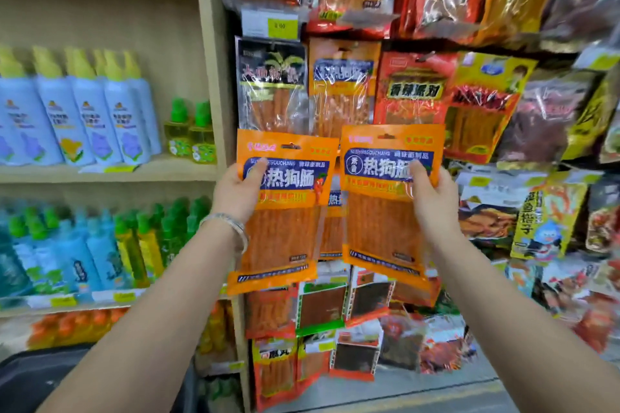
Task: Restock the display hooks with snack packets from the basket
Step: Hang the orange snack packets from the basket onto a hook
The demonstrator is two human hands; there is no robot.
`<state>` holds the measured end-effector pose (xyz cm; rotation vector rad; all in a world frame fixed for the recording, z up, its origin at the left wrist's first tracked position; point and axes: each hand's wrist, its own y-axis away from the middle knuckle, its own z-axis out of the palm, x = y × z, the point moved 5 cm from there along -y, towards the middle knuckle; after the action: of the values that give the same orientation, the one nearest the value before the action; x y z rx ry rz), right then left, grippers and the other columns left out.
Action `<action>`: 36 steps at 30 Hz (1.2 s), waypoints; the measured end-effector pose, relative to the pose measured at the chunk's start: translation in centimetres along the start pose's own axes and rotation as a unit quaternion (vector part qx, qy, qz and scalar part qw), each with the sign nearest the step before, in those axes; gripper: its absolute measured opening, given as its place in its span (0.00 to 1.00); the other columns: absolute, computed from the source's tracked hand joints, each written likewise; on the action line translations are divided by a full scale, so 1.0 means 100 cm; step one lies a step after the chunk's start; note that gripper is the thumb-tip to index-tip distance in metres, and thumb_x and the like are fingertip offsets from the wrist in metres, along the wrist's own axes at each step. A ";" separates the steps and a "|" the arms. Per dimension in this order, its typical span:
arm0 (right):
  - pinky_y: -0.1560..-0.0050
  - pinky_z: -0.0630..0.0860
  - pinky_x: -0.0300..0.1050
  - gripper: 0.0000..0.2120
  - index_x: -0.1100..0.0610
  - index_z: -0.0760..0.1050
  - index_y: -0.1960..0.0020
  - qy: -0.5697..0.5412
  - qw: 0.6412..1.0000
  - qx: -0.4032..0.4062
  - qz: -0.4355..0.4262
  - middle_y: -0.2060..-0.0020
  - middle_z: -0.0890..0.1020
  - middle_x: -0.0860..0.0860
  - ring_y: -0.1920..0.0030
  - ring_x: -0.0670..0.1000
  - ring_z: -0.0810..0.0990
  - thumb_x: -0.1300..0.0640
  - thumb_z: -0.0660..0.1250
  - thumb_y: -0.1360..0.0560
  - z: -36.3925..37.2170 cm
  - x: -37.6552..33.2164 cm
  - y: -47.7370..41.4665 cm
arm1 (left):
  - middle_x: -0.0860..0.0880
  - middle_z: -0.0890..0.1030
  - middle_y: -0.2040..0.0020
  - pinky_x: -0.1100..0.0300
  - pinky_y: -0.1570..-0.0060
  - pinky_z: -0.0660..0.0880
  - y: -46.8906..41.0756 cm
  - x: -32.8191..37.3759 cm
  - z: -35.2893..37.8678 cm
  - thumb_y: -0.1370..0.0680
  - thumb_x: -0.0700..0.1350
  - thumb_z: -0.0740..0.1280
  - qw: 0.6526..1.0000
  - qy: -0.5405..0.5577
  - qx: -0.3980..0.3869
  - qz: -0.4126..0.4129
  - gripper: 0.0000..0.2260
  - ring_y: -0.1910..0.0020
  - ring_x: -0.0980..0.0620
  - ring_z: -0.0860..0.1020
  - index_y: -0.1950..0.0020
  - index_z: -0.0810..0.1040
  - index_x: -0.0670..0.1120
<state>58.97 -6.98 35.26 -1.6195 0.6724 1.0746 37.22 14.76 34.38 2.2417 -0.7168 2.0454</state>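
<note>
Left grip [236, 193] and right grip [432, 198] are each pinching orange packets [285, 221]; mis-threading a hook risks dropping one.

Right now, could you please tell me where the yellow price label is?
In the head view, the yellow price label hangs upper centre, just right of the beige shelf upright and directly above the black-topped clear snack packet.

We hold a flat orange plastic snack packet [285, 235] upright, a matching second packet [382, 228] just beside it, slightly higher.
</note>
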 end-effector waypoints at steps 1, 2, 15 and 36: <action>0.39 0.71 0.45 0.20 0.54 0.73 0.36 -0.007 1.000 0.008 0.004 0.40 0.78 0.50 0.36 0.54 0.74 0.44 0.60 0.22 0.005 -0.001 -0.017 | 0.48 0.80 0.61 0.56 0.58 0.73 -0.012 0.007 0.005 0.24 0.57 0.64 1.000 0.015 0.005 0.006 0.16 0.60 0.49 0.78 0.55 0.78 0.44; 0.36 0.67 0.44 0.25 0.55 0.69 0.31 -0.010 1.000 0.016 0.015 0.34 0.74 0.50 0.32 0.53 0.70 0.42 0.59 0.22 0.009 -0.001 -0.034 | 0.50 0.81 0.61 0.56 0.58 0.75 -0.024 0.014 0.011 0.24 0.57 0.64 0.999 0.037 0.005 0.016 0.14 0.60 0.49 0.80 0.58 0.78 0.46; 0.49 0.77 0.46 0.12 0.52 0.78 0.46 -0.128 0.991 -0.037 0.012 0.51 0.83 0.45 0.48 0.46 0.81 0.46 0.62 0.22 0.081 -0.029 -0.170 | 0.48 0.85 0.61 0.44 0.56 0.78 -0.133 0.067 0.053 0.28 0.56 0.67 0.991 0.105 -0.005 0.081 0.12 0.61 0.44 0.83 0.62 0.79 0.49; 0.51 0.71 0.43 0.21 0.55 0.67 0.43 -0.038 0.997 -0.008 -0.065 0.52 0.70 0.51 0.51 0.51 0.72 0.51 0.72 0.29 0.114 0.007 -0.234 | 0.44 0.84 0.54 0.40 0.44 0.75 -0.159 0.074 0.096 0.28 0.59 0.67 0.993 0.092 0.010 0.072 0.13 0.53 0.41 0.82 0.60 0.75 0.50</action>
<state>75.37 11.16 44.32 -1.6045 0.5021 1.0426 51.95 23.57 44.62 2.0300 -0.8671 2.2962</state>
